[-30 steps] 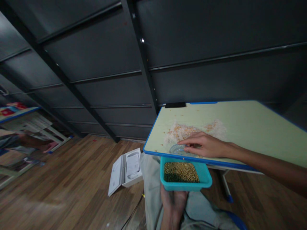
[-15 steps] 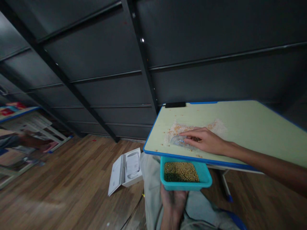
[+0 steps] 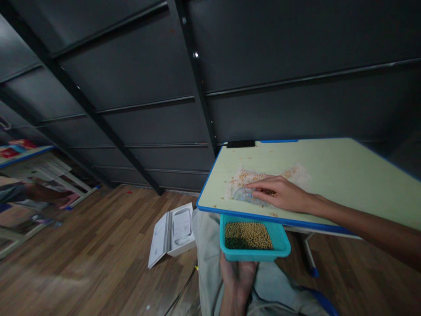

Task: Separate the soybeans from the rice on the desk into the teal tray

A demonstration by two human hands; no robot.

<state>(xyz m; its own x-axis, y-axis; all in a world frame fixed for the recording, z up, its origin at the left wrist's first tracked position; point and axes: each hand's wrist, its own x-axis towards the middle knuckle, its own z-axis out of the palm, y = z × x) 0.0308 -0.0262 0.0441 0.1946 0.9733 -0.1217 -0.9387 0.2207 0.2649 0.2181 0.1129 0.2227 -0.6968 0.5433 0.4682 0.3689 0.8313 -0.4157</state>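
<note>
My left hand (image 3: pixel 238 274) supports a turquoise plastic tray (image 3: pixel 281 253) from below, over my lap at the table's front edge. The tray holds round yellowish beans (image 3: pixel 255 235) and a patch of dark green ones in its near left corner. My right hand (image 3: pixel 279 192) rests on the table (image 3: pixel 348 180), cupped with thumb and index finger reaching left. Brownish beans (image 3: pixel 269 192) show between thumb and palm; the other fingers are hidden. Around it lies a spread of white grains and orange-tan beans (image 3: pixel 243 175). A translucent, bluish flat thing (image 3: pixel 242 194) lies by my fingertips.
A flat black object (image 3: pixel 240 144) lies at the table's far left edge. On the wooden floor stands an open white box (image 3: pixel 180 228), with a dark cable (image 3: pixel 180 292) nearby. At left are another table (image 3: pixel 29 156) and a person's leg (image 3: pixel 36 193). A dark panelled wall rises behind.
My right hand has barely shifted over the spread, and fewer orange beans seem to show near its fingertips. My left hand and the tray stay in place.
</note>
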